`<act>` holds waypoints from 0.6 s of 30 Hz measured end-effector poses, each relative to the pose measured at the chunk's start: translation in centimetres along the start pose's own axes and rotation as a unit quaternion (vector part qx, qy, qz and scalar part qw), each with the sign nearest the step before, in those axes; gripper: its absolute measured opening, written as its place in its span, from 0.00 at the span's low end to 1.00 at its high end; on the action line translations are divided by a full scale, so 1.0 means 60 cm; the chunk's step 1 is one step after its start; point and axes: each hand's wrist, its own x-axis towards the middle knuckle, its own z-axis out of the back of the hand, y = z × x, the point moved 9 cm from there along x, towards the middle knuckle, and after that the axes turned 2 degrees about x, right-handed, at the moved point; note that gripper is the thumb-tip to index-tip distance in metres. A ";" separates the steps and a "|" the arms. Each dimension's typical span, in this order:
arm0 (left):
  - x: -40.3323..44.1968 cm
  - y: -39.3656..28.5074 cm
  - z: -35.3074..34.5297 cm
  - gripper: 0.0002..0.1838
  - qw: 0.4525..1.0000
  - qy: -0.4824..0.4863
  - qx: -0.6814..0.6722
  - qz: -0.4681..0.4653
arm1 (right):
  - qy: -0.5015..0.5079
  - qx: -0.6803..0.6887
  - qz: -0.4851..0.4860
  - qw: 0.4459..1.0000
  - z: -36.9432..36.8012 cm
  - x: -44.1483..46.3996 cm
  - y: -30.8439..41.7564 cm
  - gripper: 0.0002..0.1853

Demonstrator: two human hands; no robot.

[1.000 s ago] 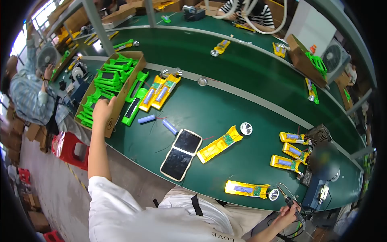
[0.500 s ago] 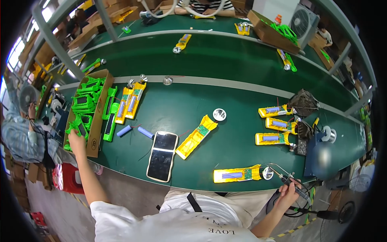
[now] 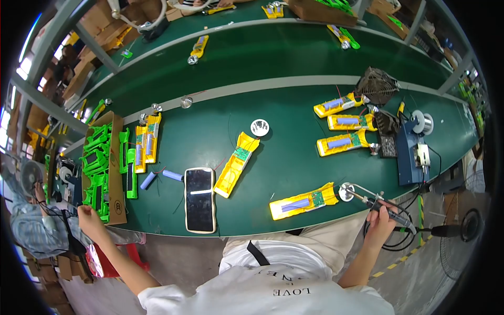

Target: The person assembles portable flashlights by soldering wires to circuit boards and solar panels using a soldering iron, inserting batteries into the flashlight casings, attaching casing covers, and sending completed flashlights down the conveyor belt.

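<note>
My right hand [image 3: 381, 218] is wrapped round the handle of a soldering iron [image 3: 374, 201]. The iron's thin front end reaches to a round silver reflector [image 3: 346, 192], beside a yellow casing [image 3: 281, 209] that holds a blue cylindrical battery [image 3: 295, 205] and a green circuit board [image 3: 318, 199]. At the near end of a cardboard box [image 3: 116, 184], my left hand [image 3: 93, 222] has its fingers curled together; what they hold, if anything, is hidden. Green plastic casings [image 3: 96, 160] fill that box.
A phone [image 3: 200, 210] lies mid-table beside another yellow casing [image 3: 231, 170]. Loose batteries [image 3: 172, 175] are left of it. Several yellow casings [image 3: 342, 143] lie at right, near a solder spool [image 3: 421, 122] and a blue device [image 3: 407, 157]. A co-worker [image 3: 39, 226] sits at left.
The camera view has shifted. My left hand has moved from among the green casings to the box's near end. My right hand still holds the iron, its front end now over the reflector.
</note>
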 end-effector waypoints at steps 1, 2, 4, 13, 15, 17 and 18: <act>-0.006 -0.020 0.023 0.03 0.999 -0.018 -0.034 -0.008 | -0.008 -0.004 -0.004 1.000 -0.001 0.002 0.000 0.08; -0.014 -0.037 0.042 0.04 0.997 -0.034 -0.066 -0.017 | -0.029 0.001 0.003 1.000 0.000 0.002 0.004 0.09; -0.031 -0.065 0.057 0.05 0.988 -0.023 -0.150 -0.013 | -0.047 0.002 0.009 0.999 0.009 -0.001 0.007 0.10; -0.205 -0.348 -0.038 0.09 0.790 0.251 -0.559 -0.021 | -0.052 0.046 0.032 0.997 0.022 -0.016 0.021 0.09; -0.255 -0.414 -0.083 0.09 0.726 0.315 -0.611 -0.021 | -0.064 0.039 0.029 0.997 0.032 -0.022 0.027 0.10; -0.296 -0.474 -0.103 0.09 0.740 0.347 -0.573 -0.064 | -0.064 0.046 0.036 0.996 0.039 -0.028 0.036 0.10; -0.316 -0.500 -0.105 0.09 0.746 0.363 -0.549 -0.100 | -0.068 0.041 0.036 0.996 0.043 -0.032 0.038 0.10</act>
